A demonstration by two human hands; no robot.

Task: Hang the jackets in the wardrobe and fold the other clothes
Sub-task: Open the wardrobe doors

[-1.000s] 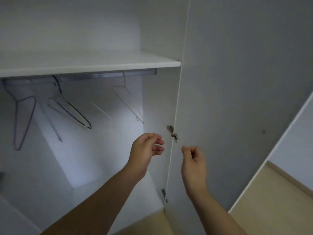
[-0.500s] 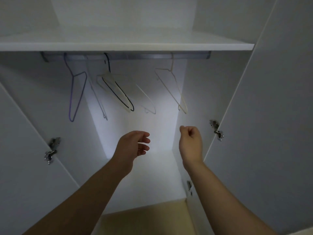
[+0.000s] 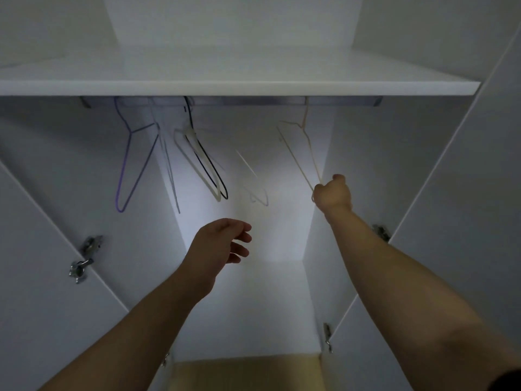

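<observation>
The white wardrobe stands open in front of me, with a metal rail (image 3: 253, 101) under its shelf (image 3: 239, 86). Several thin wire hangers hang from the rail: a purple one (image 3: 132, 165) at the left, a cream and black pair (image 3: 207, 165) in the middle, and a beige hanger (image 3: 303, 153) at the right. My right hand (image 3: 332, 194) grips the lower end of the beige hanger. My left hand (image 3: 222, 244) hovers lower in the middle, fingers relaxed and holding nothing. No jackets or other clothes are in view.
The left door (image 3: 42, 277) and the right door (image 3: 465, 221) both stand wide open, with metal hinges (image 3: 84, 258) on their inner edges. The wardrobe floor (image 3: 245, 320) is bare and white. A strip of wooden flooring (image 3: 248, 373) shows below.
My view has swung from the right door to face the wardrobe's inside. My right hand has risen and taken hold of the beige hanger. My left hand has stayed low and relaxed.
</observation>
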